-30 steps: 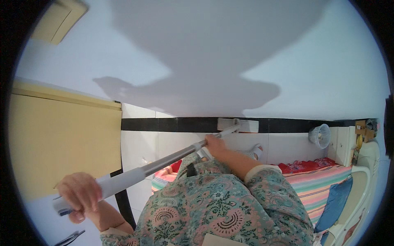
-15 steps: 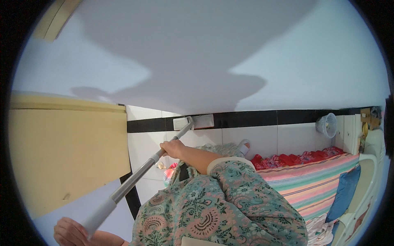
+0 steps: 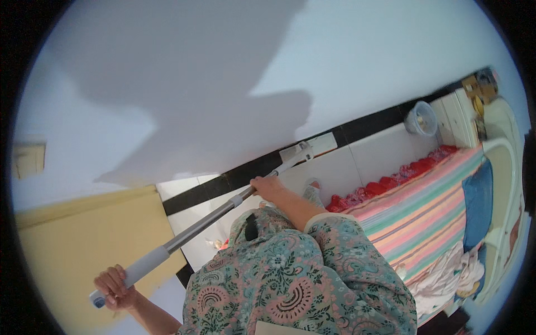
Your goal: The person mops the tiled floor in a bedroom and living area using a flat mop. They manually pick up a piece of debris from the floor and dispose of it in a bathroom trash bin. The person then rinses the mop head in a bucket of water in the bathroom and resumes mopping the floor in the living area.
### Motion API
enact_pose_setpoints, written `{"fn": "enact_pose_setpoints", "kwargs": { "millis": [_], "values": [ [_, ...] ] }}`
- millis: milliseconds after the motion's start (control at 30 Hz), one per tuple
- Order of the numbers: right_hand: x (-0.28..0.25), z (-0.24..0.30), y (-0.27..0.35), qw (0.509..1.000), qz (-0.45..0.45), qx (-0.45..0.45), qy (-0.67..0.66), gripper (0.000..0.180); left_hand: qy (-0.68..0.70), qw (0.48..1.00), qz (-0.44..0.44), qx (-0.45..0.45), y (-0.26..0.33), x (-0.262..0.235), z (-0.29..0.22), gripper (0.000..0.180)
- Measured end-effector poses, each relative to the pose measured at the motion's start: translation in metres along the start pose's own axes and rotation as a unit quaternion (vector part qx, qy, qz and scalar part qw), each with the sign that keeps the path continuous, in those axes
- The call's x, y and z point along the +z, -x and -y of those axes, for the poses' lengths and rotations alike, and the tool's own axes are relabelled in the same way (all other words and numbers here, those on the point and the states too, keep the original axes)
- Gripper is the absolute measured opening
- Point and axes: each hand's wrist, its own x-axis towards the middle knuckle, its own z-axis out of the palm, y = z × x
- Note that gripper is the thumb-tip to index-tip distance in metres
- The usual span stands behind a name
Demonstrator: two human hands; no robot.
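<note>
Mop handle (image 3: 223,209) is the thing in hand here: a long, thin metal pole running from the lower left up to a flat white mop head (image 3: 308,148) that lies against the black tile band (image 3: 368,124) at the foot of the pale wall (image 3: 279,61). The left hand (image 3: 114,286) is wrapped shut round the grey foam grip (image 3: 146,266) near the butt end, and the right hand (image 3: 267,187) is closed over the bare pole further up, just short of the head joint.

The pole looks stiff and light (a hollow tube, by its thinness), so most of the load would sit at the head end. Bare metal is likely slick in a palm; the foam sleeve is the surer hold, with a second grip well apart from it for leverage. The head's joint probably swivels, so it could flop if lifted off the wall.

Beside the person lies a bed with a striped sheet (image 3: 424,212), and a yellow door (image 3: 72,245) stands at the left.
</note>
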Motion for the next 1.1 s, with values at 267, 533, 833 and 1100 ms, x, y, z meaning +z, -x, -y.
{"fn": "enact_pose_setpoints", "kwargs": {
  "millis": [267, 533, 833, 1100],
  "values": [
    [-0.026, -0.233, 0.101, 0.921, -0.301, 0.223, -0.104, 0.023, -0.126, 0.954, 0.258, -0.085, -0.045, 0.164, 0.135, 0.031],
    [-0.053, -0.345, 0.231, 0.819, -0.309, 0.459, -0.15, 0.043, -0.099, 0.795, 0.591, -0.092, -0.102, 0.327, 0.204, 0.016],
    [-0.016, -0.253, 0.218, 0.828, -0.278, 0.458, -0.167, 0.057, -0.167, 0.732, 0.66, -0.033, -0.1, 0.294, 0.14, 0.009],
    [0.061, -0.049, 0.144, 0.901, -0.227, 0.344, -0.135, 0.061, -0.185, 0.562, 0.807, 0.0, -0.108, 0.127, 0.024, 0.011]
  ]
}}
